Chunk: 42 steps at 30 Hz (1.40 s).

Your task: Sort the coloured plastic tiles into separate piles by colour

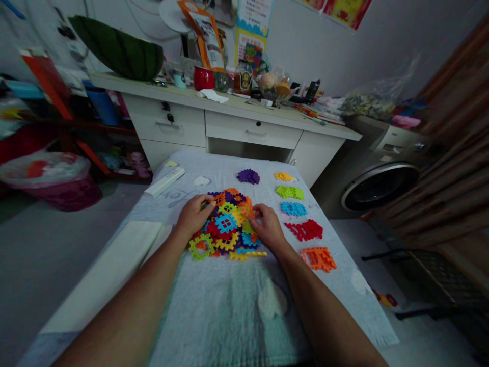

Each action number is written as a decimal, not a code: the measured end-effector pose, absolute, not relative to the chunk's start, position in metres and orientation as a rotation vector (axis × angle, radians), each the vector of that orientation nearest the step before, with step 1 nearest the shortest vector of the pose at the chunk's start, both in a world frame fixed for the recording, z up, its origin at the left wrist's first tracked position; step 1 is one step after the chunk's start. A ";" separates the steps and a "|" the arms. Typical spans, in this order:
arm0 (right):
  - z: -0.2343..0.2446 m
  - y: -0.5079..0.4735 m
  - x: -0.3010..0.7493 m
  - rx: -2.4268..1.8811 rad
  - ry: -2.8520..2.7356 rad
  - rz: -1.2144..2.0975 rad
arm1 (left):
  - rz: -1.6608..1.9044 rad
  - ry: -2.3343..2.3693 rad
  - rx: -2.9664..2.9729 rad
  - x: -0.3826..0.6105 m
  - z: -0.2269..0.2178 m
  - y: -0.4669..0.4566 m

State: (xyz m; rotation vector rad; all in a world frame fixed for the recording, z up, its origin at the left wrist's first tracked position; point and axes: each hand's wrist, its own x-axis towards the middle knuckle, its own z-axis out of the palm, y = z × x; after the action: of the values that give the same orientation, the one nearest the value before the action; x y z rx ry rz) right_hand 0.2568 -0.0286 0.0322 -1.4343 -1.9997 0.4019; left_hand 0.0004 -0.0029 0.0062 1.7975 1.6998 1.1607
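A heap of mixed coloured plastic interlocking tiles point(227, 227) lies in the middle of a table covered with a pale blue cloth point(229, 300). My left hand point(195, 216) rests on the heap's left side, fingers curled onto the tiles. On the right side of the heap my right hand point(268, 226) pinches at a yellow-orange tile with bent fingers. To the right lie small groups sorted by colour: purple point(248, 176), yellow point(284, 177), green point(290, 192), blue point(293, 209), red point(305, 230) and orange point(318, 258).
A white remote-like bar point(164, 182) lies at the table's far left. Beyond stands a white desk point(244, 127) crowded with a half watermelon point(118, 51), a red mug and jars. A washing machine point(378, 173) is at right, a pink tub point(49, 178) on the floor at left.
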 end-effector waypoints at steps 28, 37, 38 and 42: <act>0.073 -0.084 0.414 -1.826 -1.747 0.210 | 1.135 1.704 1.792 0.000 0.006 -0.002; 0.044 -0.134 0.463 -2.094 -1.389 0.217 | 1.110 1.714 1.788 0.001 0.006 -0.003; 0.042 -0.137 0.462 -2.114 -1.369 0.211 | 1.115 1.713 1.785 0.000 0.006 -0.002; 0.033 -0.141 0.456 -2.174 -1.371 0.131 | 1.127 1.705 1.783 -0.001 0.002 -0.001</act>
State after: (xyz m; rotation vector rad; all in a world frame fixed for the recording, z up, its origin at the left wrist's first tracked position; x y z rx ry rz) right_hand 0.4556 -0.1413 0.0326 -2.1741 -1.3709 0.1315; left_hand -0.0007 -0.0009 0.0023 1.7832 1.7047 1.1274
